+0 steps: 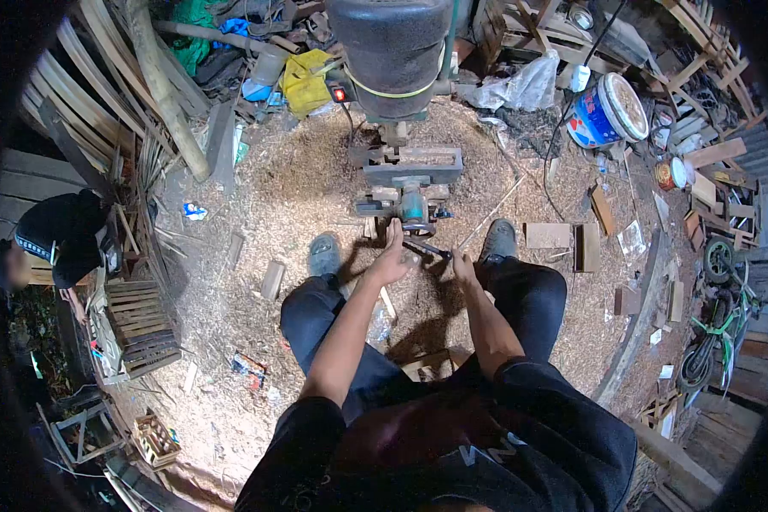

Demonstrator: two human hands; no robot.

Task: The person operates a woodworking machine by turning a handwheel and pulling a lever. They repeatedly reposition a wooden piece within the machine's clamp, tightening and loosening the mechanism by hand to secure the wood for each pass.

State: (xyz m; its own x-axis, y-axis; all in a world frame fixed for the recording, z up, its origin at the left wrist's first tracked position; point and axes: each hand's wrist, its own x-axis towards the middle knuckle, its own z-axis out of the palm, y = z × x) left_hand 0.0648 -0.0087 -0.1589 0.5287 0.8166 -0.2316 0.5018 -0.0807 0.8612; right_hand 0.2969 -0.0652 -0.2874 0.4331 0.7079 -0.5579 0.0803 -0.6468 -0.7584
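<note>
Shirt lettering (pixel 486 450) (unreadable); right hand (pixel 462 266) grips wrench (pixel 425 248).

**1 head-worn view, aimed steeply down**

Only 1 view is given. It is taken from the person's own head and is pointed forward and steeply downward, so that the chest, thighs and both forearms are seen from above. The left hand (pixel 391 258) and the right hand (pixel 462 266) are framed near the middle, close below the lens, and the machine (pixel 405 192) is placed just beyond them. A very wide lens is used: the sawdust floor (pixel 222 358) is curved outward toward the edges, and the corners are cut off in black.
</note>
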